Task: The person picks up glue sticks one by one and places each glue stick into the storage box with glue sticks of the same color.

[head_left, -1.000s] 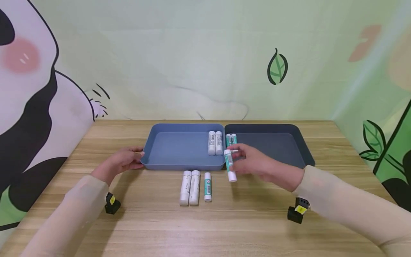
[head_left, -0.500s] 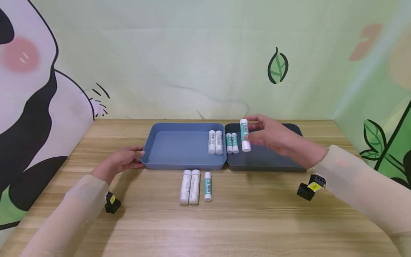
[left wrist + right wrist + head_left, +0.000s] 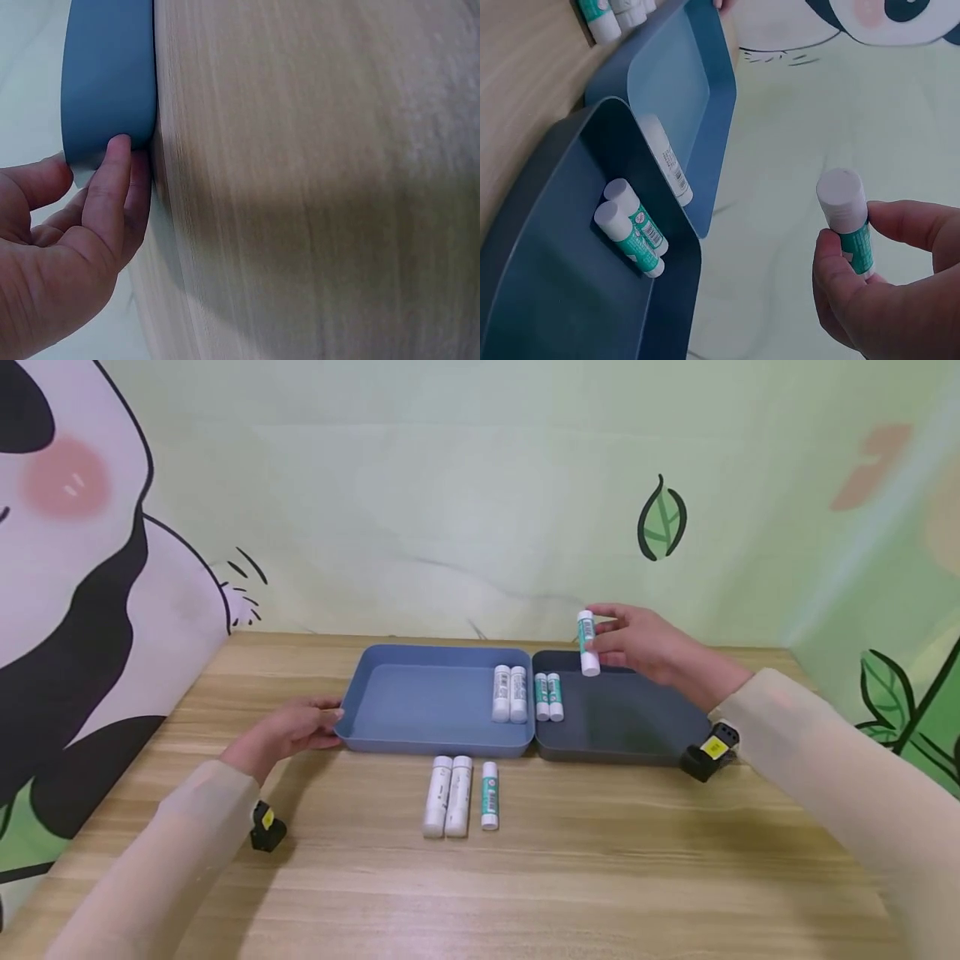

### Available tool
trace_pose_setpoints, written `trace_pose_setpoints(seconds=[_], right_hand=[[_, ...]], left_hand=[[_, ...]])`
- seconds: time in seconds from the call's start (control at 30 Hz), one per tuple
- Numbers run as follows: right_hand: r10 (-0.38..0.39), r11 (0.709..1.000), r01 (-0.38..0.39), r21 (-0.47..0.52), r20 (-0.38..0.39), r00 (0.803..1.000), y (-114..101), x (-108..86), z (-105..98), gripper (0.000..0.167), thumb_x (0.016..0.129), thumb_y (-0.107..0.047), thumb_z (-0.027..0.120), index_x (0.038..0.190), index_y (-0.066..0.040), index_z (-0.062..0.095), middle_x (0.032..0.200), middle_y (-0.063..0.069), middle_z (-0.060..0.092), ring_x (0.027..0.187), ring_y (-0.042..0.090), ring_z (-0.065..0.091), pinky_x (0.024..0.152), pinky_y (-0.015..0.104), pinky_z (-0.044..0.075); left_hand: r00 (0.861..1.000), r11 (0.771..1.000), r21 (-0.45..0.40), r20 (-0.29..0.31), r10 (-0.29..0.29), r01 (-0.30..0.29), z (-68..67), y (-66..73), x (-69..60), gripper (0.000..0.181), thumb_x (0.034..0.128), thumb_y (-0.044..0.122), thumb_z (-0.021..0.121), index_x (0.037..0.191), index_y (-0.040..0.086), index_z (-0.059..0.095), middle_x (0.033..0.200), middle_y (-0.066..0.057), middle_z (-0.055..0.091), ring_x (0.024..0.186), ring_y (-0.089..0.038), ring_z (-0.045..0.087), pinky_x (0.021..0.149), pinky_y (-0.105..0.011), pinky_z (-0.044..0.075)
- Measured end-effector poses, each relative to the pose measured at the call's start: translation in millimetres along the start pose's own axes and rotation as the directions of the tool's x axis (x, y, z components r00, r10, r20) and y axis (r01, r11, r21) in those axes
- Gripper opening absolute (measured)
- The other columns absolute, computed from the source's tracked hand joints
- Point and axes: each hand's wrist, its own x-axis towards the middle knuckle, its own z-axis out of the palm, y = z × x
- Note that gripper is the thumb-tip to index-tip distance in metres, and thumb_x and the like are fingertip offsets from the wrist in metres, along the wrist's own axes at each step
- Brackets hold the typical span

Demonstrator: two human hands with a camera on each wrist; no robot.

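Observation:
My right hand [image 3: 637,639] pinches a glue stick [image 3: 588,643] with a green label and white ends, raised above the back of the dark grey tray [image 3: 622,752]. In the right wrist view this glue stick [image 3: 842,202] is between thumb and fingertips. Two green-labelled glue sticks [image 3: 548,697] lie side by side at the left end of the dark tray. My left hand [image 3: 292,731] holds the left edge of the blue tray [image 3: 420,747]; in the left wrist view, thumb at the rim, fingers [image 3: 105,195] against the outer wall. Two white glue sticks [image 3: 510,693] lie at that tray's right end.
In front of the trays, two larger white glue sticks [image 3: 448,797] and one green-labelled glue stick [image 3: 490,797] lie on the wooden table [image 3: 570,877]. The trays stand side by side, touching or nearly so. A printed cloth backdrop [image 3: 450,527] rises behind the table.
The right hand has carried the green-labelled glue stick from the dark tray's front left corner up, back and to the right. My left hand stays at the blue tray; the head view has shifted slightly.

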Motion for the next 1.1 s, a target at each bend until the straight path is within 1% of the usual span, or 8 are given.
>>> trace_pose_setpoints(seconds=[0.3,0.43,0.57,0.63,0.77,0.83,1.0,1.1], right_hand=[[0.053,0.998,-0.053,0.044,0.01,0.999,15,28.1,2,0.067,0.105,-0.006,0.052,0.164,-0.009,0.021,0.154,0.022,0.034,0.115,0.021,0.051,0.082,0.012,0.057],[0.078,0.997,-0.079,0.023,0.016,0.997,26,38.6,6,0.067,0.105,-0.005,0.052,0.163,-0.007,0.021,0.154,0.023,0.035,0.12,0.025,0.051,0.099,0.023,0.057],[0.1,0.995,-0.101,0.022,0.038,0.994,36,48.9,9,0.068,0.104,-0.002,0.051,0.163,-0.004,0.018,0.159,0.026,0.033,0.125,0.027,0.049,0.114,0.035,0.051],[0.119,0.992,-0.12,0.023,0.041,0.992,41,53.8,10,0.069,0.103,-0.001,0.051,0.164,-0.004,0.017,0.159,0.026,0.034,0.12,0.024,0.052,0.112,0.034,0.052],[0.16,0.987,-0.161,0.023,0.041,0.986,50,62.8,11,0.071,0.102,0.0,0.051,0.164,-0.004,0.015,0.155,0.027,0.037,0.106,0.017,0.057,0.096,0.027,0.056],[0.175,0.984,-0.176,0.018,0.043,0.984,54,66.1,12,0.071,0.102,0.001,0.052,0.164,-0.004,0.015,0.153,0.026,0.039,0.101,0.016,0.058,0.093,0.027,0.057],[0.212,0.977,-0.211,-0.013,0.04,0.977,65,72.3,15,0.073,0.101,0.002,0.054,0.163,-0.002,0.016,0.146,0.026,0.044,0.095,0.013,0.059,0.085,0.025,0.059],[0.237,0.971,-0.235,-0.034,0.04,0.971,70,75.6,18,0.074,0.1,0.003,0.055,0.163,-0.002,0.016,0.146,0.026,0.045,0.098,0.015,0.059,0.08,0.023,0.058]], left_hand=[[1.0,1.0,0.0,0.006,0.008,-0.008,0.3,0.7,0.8,0.061,0.1099,0.009,0.04,0.161,-0.008,0.01,0.134,-0.02,0.048,0.095,-0.002,0.059,0.085,-0.016,0.059],[1.0,1.0,0.003,0.004,0.011,-0.011,0.1,0.8,1.3,0.061,0.11,0.01,0.04,0.161,-0.008,0.011,0.133,-0.018,0.049,0.094,-0.001,0.059,0.085,-0.016,0.059],[1.0,1.0,-0.002,0.004,0.018,-0.018,-0.4,0.1,1.5,0.061,0.1098,0.009,0.04,0.16,-0.009,0.01,0.131,-0.018,0.05,0.092,0.0,0.059,0.085,-0.016,0.059],[1.0,1.0,-0.007,0.005,0.017,-0.017,-0.3,-0.1,1.3,0.061,0.1098,0.009,0.04,0.16,-0.009,0.01,0.133,-0.018,0.05,0.092,0.0,0.059,0.085,-0.016,0.059],[1.0,1.0,-0.006,0.011,0.015,-0.015,-0.7,-0.2,0.9,0.061,0.1101,0.009,0.039,0.16,-0.009,0.01,0.138,-0.022,0.046,0.094,0.0,0.059,0.086,-0.016,0.059],[1.0,1.0,-0.003,0.013,0.013,-0.013,-0.9,-0.2,1.0,0.061,0.1102,0.01,0.039,0.16,-0.008,0.01,0.14,-0.023,0.045,0.094,0.0,0.059,0.086,-0.016,0.059],[1.0,1.0,-0.003,0.004,0.005,-0.005,-1.3,-0.3,1.9,0.061,0.1103,0.01,0.039,0.161,-0.007,0.01,0.139,-0.022,0.045,0.094,-0.001,0.059,0.085,-0.015,0.059],[1.0,1.0,-0.002,0.003,0.007,-0.007,-1.8,-0.7,1.2,0.061,0.1102,0.01,0.04,0.161,-0.007,0.01,0.137,-0.021,0.046,0.095,-0.002,0.059,0.086,-0.016,0.06]])
